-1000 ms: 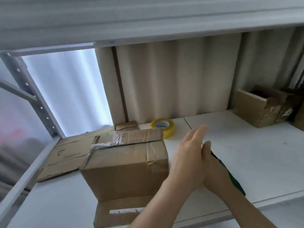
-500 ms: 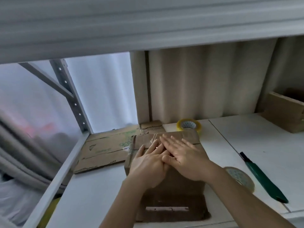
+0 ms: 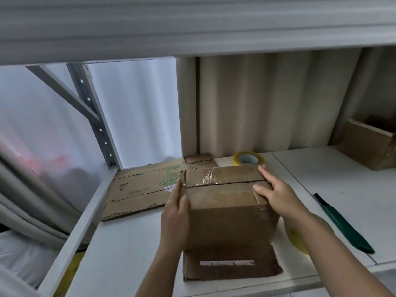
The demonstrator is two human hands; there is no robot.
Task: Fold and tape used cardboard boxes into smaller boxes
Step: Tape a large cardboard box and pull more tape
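A brown cardboard box (image 3: pixel 229 213) stands on the white shelf (image 3: pixel 128 254), its top flaps closed and crossed by old clear tape. A loose front flap lies flat toward me. My left hand (image 3: pixel 176 215) lies flat against the box's left side, fingers straight, thumb at the top edge. My right hand (image 3: pixel 276 196) presses on the box's top right edge with straight fingers. A yellow tape roll (image 3: pixel 248 159) sits just behind the box. A second tape roll (image 3: pixel 296 240) lies under my right forearm, mostly hidden.
Flattened cardboard sheets (image 3: pixel 141 189) lie at the back left of the shelf. A green box cutter (image 3: pixel 342 224) lies to the right. Another cardboard box (image 3: pixel 368 146) stands at the far right. An upper shelf hangs close overhead; a metal upright (image 3: pixel 94 118) stands at left.
Both hands lay together on the box top half a second ago; they have since slid apart, left to the box's left side, right to its top right edge.
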